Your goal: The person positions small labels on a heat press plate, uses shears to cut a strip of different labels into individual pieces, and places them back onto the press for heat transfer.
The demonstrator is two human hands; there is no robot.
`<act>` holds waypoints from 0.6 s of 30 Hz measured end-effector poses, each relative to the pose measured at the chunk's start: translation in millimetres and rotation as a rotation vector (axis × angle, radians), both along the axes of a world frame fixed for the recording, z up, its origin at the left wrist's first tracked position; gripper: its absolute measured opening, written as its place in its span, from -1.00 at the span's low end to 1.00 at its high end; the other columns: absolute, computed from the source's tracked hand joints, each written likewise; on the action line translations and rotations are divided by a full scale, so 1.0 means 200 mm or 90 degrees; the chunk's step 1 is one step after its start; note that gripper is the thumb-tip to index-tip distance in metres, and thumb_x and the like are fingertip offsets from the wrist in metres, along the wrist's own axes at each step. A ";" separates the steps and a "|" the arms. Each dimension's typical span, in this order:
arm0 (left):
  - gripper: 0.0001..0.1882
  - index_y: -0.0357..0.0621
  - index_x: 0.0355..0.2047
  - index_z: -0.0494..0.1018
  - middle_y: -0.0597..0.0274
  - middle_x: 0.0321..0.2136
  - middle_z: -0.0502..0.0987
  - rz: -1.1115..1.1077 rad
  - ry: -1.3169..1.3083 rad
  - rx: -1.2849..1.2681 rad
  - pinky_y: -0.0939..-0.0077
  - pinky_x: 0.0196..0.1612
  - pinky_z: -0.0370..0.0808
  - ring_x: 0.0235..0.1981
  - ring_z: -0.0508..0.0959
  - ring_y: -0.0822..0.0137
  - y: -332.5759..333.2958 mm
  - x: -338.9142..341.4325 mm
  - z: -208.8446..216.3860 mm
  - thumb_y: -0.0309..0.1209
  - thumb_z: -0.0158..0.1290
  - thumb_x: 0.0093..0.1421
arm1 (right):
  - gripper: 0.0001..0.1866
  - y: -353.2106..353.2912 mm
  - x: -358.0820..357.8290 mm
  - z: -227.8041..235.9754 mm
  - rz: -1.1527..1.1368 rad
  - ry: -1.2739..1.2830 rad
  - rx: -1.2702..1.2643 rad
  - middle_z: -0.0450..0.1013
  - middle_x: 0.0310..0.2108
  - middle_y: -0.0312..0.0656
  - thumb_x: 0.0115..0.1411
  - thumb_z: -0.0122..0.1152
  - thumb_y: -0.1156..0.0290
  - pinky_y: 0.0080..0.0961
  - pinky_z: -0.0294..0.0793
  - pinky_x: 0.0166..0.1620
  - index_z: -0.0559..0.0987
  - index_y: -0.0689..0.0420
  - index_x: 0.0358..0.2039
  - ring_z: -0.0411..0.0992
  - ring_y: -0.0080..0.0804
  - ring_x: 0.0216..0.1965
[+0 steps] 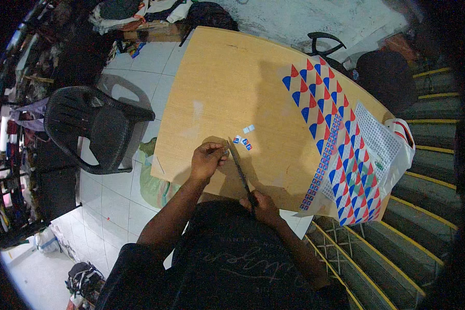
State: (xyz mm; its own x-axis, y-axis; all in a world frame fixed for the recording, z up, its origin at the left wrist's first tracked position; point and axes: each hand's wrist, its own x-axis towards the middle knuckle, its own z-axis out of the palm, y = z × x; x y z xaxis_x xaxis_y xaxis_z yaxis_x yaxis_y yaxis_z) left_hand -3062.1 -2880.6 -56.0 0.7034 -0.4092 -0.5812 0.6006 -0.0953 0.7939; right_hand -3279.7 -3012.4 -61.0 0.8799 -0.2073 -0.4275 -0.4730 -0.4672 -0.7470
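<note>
My right hand (264, 207) is wrapped round the handle of a pair of long dark scissors (238, 166), whose blades point away from me over the table. My left hand (207, 159) is closed in a pinch near the blade tips. Something small and pale shows at its fingertips, too small to make out. Just beyond the tips lie several small cut labels (248, 146), blue and red on white. A little farther off, two plain white squares (246, 130) lie on the wooden table (217, 88).
A clear sheet with red and blue shapes (320, 116) covers the table's right side, with a strip of small labels (323, 168) and a printed white sheet (373, 132). A white plastic bag (404, 147) hangs at the edge. Yellow-edged stairs (413, 199) flank the right; a dark chair (108, 129) stands left.
</note>
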 end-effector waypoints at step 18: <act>-0.78 -0.12 -0.30 0.56 0.09 -0.41 0.48 -0.320 -0.804 0.201 0.24 -0.25 0.44 -0.31 0.47 0.07 -0.25 0.06 0.09 -0.42 0.18 -0.01 | -0.66 -0.09 -0.05 0.16 -0.178 -0.036 0.012 0.34 -0.60 -0.08 0.15 0.19 0.16 -0.35 0.31 -0.41 0.40 0.19 -0.45 0.31 -0.27 -0.55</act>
State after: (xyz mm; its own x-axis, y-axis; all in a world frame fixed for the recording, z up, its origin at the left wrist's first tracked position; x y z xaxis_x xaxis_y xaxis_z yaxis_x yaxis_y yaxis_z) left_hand -3050.8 -2931.1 -38.8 0.6330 -0.7438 0.2146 -0.6491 -0.3588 0.6708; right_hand -3289.8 -3031.1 -28.0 0.8123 -0.4379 -0.3852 -0.5388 -0.3108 -0.7830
